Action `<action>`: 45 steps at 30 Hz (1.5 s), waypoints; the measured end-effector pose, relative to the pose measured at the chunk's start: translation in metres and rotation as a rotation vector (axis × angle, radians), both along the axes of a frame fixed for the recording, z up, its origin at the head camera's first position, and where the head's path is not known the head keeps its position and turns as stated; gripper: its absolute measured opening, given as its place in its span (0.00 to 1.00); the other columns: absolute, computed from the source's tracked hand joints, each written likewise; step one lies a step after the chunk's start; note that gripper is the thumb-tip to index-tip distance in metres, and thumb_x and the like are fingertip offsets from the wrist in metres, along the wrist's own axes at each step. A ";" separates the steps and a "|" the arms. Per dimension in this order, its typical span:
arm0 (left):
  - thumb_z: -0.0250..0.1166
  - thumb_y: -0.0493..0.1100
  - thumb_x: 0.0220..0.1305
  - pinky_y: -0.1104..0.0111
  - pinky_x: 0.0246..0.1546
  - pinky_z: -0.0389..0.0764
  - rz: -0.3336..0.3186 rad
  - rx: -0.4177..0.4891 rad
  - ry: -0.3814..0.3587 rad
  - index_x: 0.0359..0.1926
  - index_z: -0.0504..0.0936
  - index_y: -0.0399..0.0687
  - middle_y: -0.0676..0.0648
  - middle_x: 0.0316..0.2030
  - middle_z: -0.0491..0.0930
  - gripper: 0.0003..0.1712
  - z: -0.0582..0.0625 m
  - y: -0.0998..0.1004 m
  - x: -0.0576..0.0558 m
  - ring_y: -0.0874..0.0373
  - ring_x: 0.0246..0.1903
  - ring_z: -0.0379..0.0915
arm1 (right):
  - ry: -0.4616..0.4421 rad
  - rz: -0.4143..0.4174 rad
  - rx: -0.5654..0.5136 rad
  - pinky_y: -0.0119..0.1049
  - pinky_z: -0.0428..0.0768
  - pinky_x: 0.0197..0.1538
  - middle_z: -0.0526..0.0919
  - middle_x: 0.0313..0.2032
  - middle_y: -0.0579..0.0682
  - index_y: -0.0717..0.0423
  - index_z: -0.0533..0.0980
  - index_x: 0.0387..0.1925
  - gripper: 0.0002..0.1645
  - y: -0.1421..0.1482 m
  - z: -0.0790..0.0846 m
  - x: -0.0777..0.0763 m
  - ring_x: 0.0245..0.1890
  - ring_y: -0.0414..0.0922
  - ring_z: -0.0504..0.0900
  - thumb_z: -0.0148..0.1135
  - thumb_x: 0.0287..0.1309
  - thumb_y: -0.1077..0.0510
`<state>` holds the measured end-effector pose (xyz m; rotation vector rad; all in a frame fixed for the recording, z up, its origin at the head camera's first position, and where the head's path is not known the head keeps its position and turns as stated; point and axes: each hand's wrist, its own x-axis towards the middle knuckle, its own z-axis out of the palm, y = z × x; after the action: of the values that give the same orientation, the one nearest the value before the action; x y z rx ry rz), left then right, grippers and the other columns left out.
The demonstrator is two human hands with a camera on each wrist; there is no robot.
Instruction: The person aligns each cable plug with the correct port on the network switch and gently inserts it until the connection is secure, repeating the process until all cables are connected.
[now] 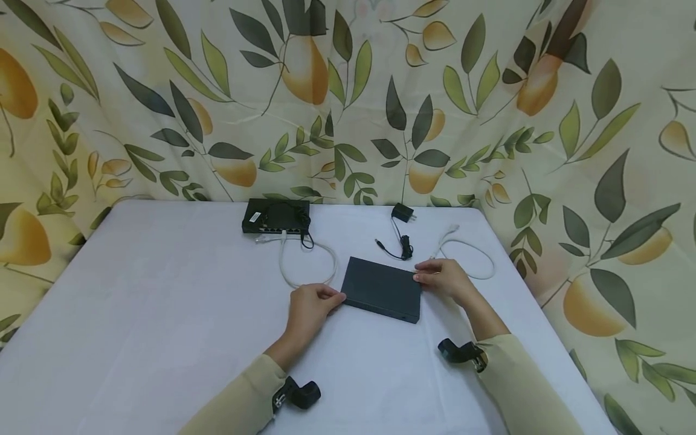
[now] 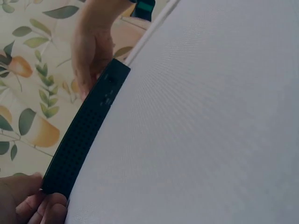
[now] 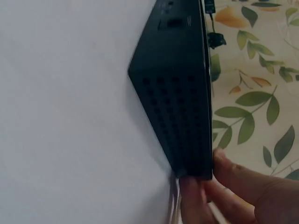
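Observation:
A flat black network switch (image 1: 382, 289) lies at a slight angle on the white-covered table, its plain top facing up. My left hand (image 1: 311, 308) pinches its left corner, with thumb and fingertips at the edge in the left wrist view. At the far right corner, my right hand (image 1: 446, 281) grips the switch between thumb and fingers. Rows of vent holes cover the side of the switch (image 3: 173, 102) in the right wrist view, and small markings show on its front face. The fingertips below the switch are partly hidden.
Behind, at the table's back edge, sits another black switch (image 1: 252, 223) with a dark cord bundled over it. A white network cable (image 1: 333, 260) loops in front of it. A black power adapter (image 1: 403, 211) with its tied cord and a second white cable (image 1: 481, 277) lie back right.

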<state>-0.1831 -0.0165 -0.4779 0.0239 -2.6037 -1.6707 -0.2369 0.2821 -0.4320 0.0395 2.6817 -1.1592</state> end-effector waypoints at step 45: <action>0.74 0.43 0.57 0.73 0.25 0.82 0.029 0.032 -0.024 0.33 0.89 0.44 0.52 0.21 0.86 0.07 0.002 -0.005 -0.010 0.64 0.21 0.82 | 0.044 -0.272 -0.102 0.30 0.84 0.37 0.85 0.47 0.64 0.66 0.80 0.53 0.21 -0.041 -0.016 0.016 0.35 0.40 0.85 0.66 0.61 0.57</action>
<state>-0.1934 -0.0214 -0.4757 0.0827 -2.5806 -1.7137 -0.2205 0.2407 -0.4483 0.3779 2.7124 -1.3874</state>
